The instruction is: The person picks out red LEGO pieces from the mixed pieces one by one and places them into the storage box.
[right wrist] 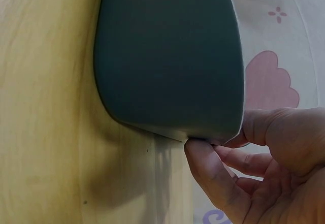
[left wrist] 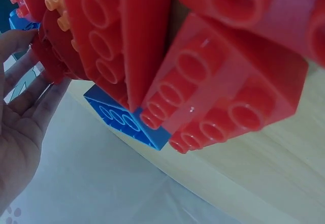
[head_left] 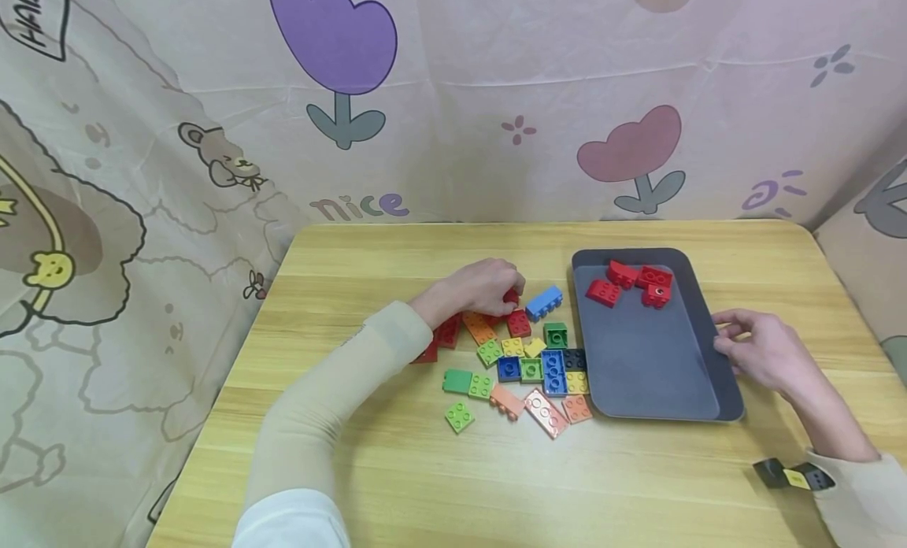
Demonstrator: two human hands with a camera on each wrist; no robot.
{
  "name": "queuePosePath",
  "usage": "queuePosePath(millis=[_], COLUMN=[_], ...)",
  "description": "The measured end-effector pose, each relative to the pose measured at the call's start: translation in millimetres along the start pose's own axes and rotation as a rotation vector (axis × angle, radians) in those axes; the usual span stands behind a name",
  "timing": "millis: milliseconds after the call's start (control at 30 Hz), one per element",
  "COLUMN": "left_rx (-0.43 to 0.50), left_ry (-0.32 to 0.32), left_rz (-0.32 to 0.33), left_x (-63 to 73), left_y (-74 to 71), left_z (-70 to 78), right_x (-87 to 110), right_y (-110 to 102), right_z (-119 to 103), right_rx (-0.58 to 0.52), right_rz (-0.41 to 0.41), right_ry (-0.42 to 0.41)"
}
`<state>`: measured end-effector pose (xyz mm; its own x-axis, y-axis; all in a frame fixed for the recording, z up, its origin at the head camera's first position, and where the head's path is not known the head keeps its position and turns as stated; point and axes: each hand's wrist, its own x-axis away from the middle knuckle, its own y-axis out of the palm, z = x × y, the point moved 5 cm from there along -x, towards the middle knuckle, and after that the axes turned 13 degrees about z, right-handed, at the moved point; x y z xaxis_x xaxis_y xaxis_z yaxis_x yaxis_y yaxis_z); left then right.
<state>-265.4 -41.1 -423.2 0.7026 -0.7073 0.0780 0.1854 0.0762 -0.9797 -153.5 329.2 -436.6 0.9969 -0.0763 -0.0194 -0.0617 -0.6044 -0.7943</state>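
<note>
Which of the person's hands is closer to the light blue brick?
Left. The left hand is just left of the light blue brick, gripping a red brick; the right hand is across the tray, at its right rim.

A play corner is suggested by pale cartoon-printed fabric walls (head_left: 468, 166), a light wood-grain rectangular table (head_left: 425, 485) and multicoloured studded plastic bricks (head_left: 553, 373).

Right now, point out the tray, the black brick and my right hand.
Tray (head_left: 648, 363): head view, bare floor.
Black brick (head_left: 575, 360): head view, studded top.
Right hand (head_left: 764, 347): head view, middle of the hand.
</note>
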Motion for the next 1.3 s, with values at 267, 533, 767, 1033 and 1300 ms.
queuePosePath(millis=[267,533,767,1033,1300], left_rx=[-0.017,-0.022,0.006,-0.024,-0.048], left_ry=[0.013,0.038,0.051,0.083,0.109], left_rz=[0.004,0.025,0.029,0.03,0.02], left_x=[-2.1,-2.5,-2.7,-8.2,-11.9], left_y=[-5.3,-13.9,-23.0,-34.4,-42.8], left_z=[0.7,1.5,5.6,18.8,37.5], right_x=[-0.6,-2.2,-2.2,-1.5,-0.1], right_y=[0.1,0.3,1.1,0.8,-0.2], right_z=[-1.6,-2.6,-1.9,-1.2,-1.5], right_rx=[-0.004,-0.005,0.0,0.001,-0.006], right_rz=[0.0,0.001,0.006,0.001,0.017], right_ry=[-0.004,-0.01,-0.01,-0.006,-0.016])
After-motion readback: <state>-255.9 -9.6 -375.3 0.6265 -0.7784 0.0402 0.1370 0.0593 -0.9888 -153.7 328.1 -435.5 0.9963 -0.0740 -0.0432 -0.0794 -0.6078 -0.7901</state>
